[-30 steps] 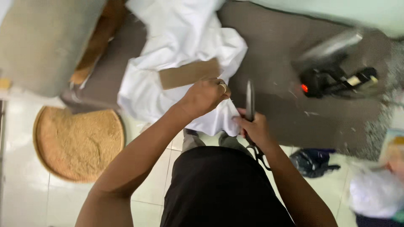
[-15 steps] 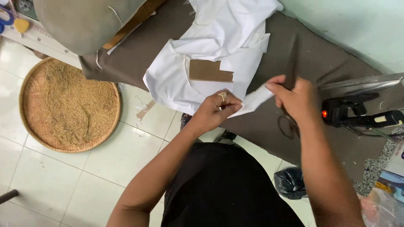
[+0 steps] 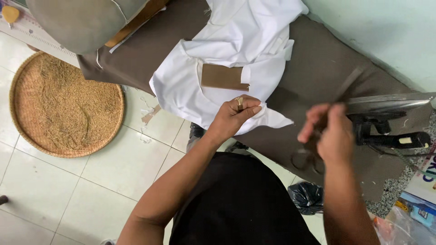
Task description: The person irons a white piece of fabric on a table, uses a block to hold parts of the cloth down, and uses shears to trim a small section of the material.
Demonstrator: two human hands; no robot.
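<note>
My left hand [image 3: 236,113] is pinched shut on the near edge of the white garment [image 3: 218,54], thumb and fingers closed over the cloth with the ring uppermost. My right hand [image 3: 329,131] is wrapped around the scissors [image 3: 318,145]; the blur hides whether the blades stand open or closed, so I cannot tell that part, only that my fingers are curled around the handles.

The change is on the right. Half a second ago that hand was up against the pointed white flap, pulling it taut against my left hand. Now it has let the flap go and swung away to the right, near the iron [image 3: 386,122], and the flap lies slack on the brown pad [image 3: 318,68] just beside my left knuckles. The garment itself has hardly shifted: it is spread over the pad with the brown card piece [image 3: 225,77] lying flat on it above my left hand.

As I judge it, the cloth is now held from 1 side only, so nothing keeps it stretched. On the tiled floor [image 3: 91,181] to my left sits the round woven tray [image 3: 63,104] of husks.
</note>
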